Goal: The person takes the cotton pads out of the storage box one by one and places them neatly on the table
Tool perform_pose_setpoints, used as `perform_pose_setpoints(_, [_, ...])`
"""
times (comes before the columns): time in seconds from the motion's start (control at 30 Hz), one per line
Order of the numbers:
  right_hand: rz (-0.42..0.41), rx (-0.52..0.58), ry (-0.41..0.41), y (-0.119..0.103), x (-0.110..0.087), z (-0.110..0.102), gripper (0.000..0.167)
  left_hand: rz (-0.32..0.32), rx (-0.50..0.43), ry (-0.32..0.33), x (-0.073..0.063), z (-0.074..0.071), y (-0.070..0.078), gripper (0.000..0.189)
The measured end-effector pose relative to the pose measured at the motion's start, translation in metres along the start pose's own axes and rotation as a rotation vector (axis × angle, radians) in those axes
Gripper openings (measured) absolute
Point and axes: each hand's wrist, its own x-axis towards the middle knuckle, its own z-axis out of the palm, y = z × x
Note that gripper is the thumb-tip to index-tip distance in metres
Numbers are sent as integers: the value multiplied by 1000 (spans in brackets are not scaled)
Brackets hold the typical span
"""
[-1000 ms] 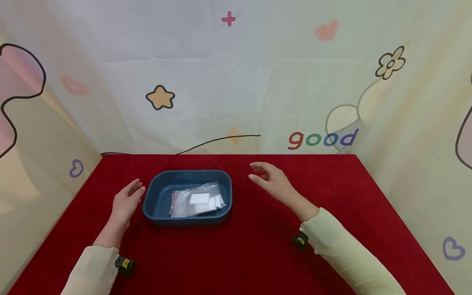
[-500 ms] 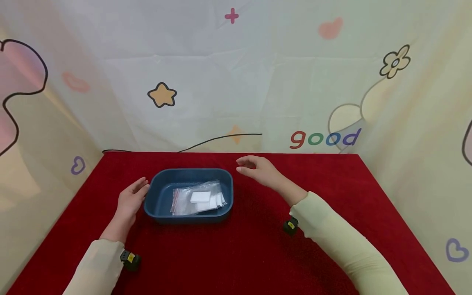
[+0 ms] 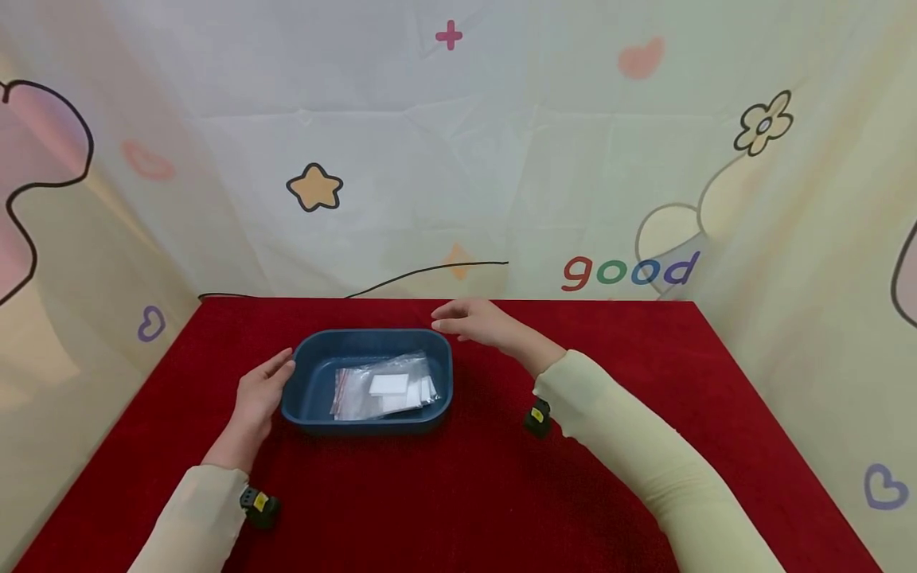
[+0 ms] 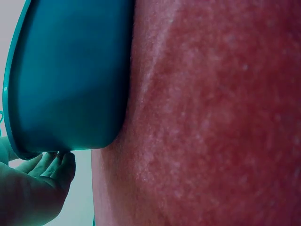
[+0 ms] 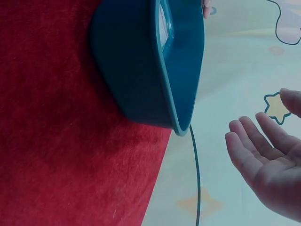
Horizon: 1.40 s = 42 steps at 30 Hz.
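A blue plastic bin (image 3: 367, 427) sits on the red cloth, left of the middle in the head view. Inside it lie clear zip bags (image 3: 358, 394) with white pieces in or on them. My left hand (image 3: 262, 391) is at the bin's left end, its fingertips right at the rim. The left wrist view shows those fingers (image 4: 43, 165) fairly straight along the outside of the end wall. Over the bin's far right corner hovers my right hand (image 3: 481, 321), fingers loosely bent and holding nothing. In the right wrist view, a gap separates this hand (image 5: 270, 162) from the rim.
Red cloth (image 3: 444, 509) covers the table around the bin. A pale printed curtain (image 3: 430, 183) hangs behind the far edge and along both sides. Small black wrist cameras (image 3: 539, 417) hang below both cuffs.
My right hand has moved left, from beside the bin to over its far right corner. The left hand has shifted slightly right, up to the left rim. The bin stays put.
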Motion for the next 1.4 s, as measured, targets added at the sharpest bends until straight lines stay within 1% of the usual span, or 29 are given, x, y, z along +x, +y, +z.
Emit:
perform_pose_setpoints(0.3, [31,16,-90,-10,21,8,46,-24,-34,21,1,3,-3,52])
perform_pose_setpoints(0.47, [55,34,-147,-16,31,11,45,-39,-74,22,0,5,-4,52])
perform_pose_setpoints(0.67, [101,55,-189,-22,46,15,47,-52,-126,50,-1,8,-5,52])
perform_pose_setpoints(0.9, [159,85,-215,-26,57,20,51,-71,-192,87,-1,14,-6,50])
perform_pose_setpoints(1.17, [231,139,-213,-26,69,30,50,-78,-217,124,-1,18,-6,49])
perform_pose_setpoints(1.4, [277,148,-249,-26,76,39,51,-87,-218,130,-1,18,-7,49])
